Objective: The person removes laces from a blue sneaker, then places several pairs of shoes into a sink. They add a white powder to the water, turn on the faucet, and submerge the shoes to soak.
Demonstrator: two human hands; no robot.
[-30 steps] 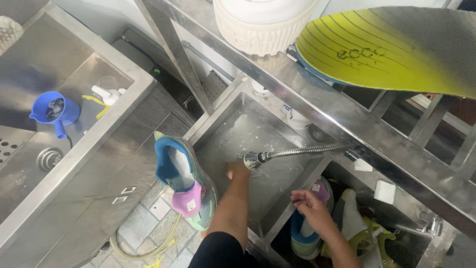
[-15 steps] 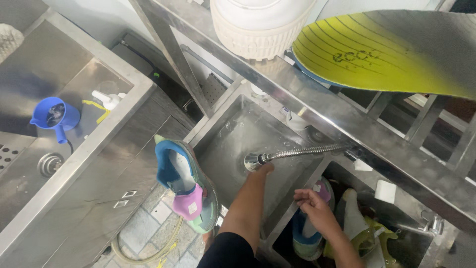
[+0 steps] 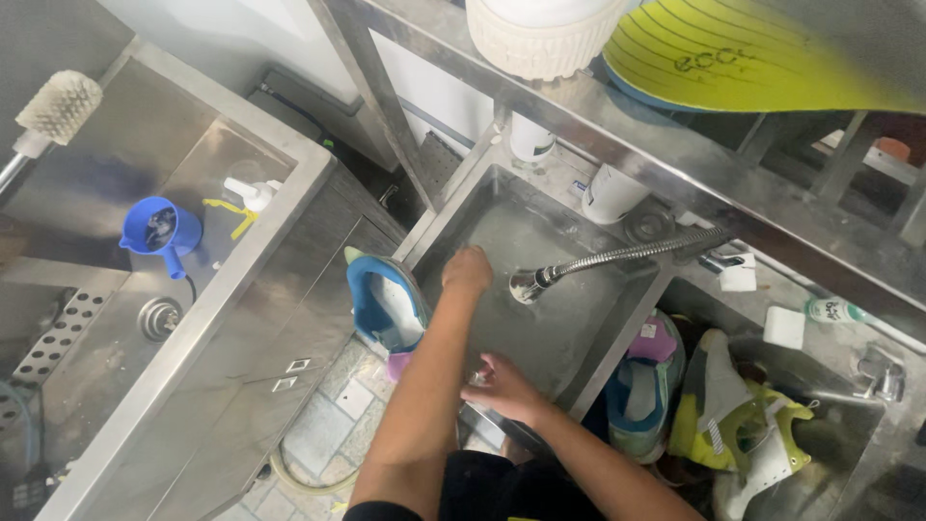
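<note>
— So where's your left hand (image 3: 469, 270)?

— Reaching into the steel sink (image 3: 502, 227), fist curled, just beside the hose nozzle (image 3: 529, 285); I can't tell whether it pinches anything. My right hand (image 3: 502, 388) rests fingers pressed on the sink's near rim.

— And the blue shoe (image 3: 386, 307)?

— Propped on the sink's left edge. Probably light, soft, slippery if wet; I'd grip its heel. Open room lies mid-basin.

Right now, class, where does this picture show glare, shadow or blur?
Head view: glare whitens the steel rim of the left sink; the yellow insole, close to the lens, looks soft; the bin of shoes lies in shadow; the left hand by the hose is fairly sharp.
</note>
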